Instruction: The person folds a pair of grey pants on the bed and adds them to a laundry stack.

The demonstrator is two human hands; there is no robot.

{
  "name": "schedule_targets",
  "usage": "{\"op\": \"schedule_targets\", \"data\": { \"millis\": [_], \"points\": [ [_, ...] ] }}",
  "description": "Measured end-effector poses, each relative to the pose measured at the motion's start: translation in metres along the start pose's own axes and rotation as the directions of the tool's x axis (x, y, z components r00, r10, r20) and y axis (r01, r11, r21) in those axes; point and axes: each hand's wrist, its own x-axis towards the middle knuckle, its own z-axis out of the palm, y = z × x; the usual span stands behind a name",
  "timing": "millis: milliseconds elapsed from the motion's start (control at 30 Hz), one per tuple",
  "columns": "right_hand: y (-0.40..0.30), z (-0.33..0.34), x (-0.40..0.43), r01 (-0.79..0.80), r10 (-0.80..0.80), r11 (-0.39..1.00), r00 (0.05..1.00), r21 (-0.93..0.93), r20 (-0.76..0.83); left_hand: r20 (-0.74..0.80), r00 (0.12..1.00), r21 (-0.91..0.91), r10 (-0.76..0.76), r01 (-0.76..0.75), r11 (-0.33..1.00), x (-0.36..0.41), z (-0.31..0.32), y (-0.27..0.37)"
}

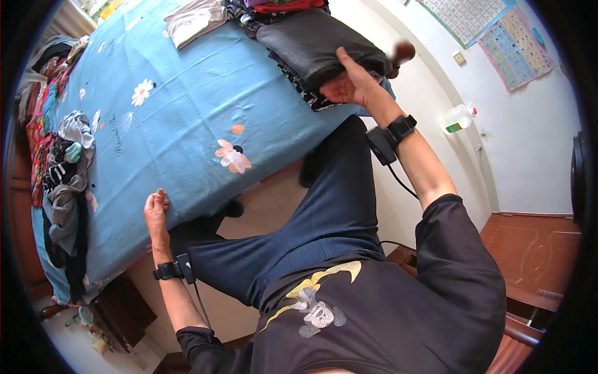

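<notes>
My right hand (348,84) is at the near edge of a folded dark grey garment (322,44), thumb raised and palm partly showing. It appears to touch the cloth without gripping it. Under that garment lies a black-and-white patterned cloth (306,96), forming a stack on the blue floral bedsheet (182,126). My left hand (157,208) hovers by the near edge of the bed, fingers curled in, with nothing visible in it. Behind the grey garment are more folded clothes (275,7), and a folded off-white garment (195,21) lies to their left.
Loose heaped clothes (65,173) run along the bed's left side. A rounded wooden bedpost (404,51) stands just beyond the stack. Against the right wall is a plastic jug (460,118) with a red cap. A dark wooden cabinet (122,311) stands at lower left.
</notes>
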Motion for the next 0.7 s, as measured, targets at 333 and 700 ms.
{"op": "schedule_targets", "data": {
  "millis": [333,700],
  "points": [
    [-0.092,0.154,-0.003,0.559,-0.597,0.795,0.655,0.236,0.463,0.646,0.688,-0.342,0.330,-0.125,0.931,-0.079,0.124,0.159],
    [-0.121,0.191,0.080,0.153,-0.340,0.713,0.929,0.684,0.147,0.750,0.351,-0.659,0.560,0.463,0.593,-0.143,0.200,0.201]
  ]
}}
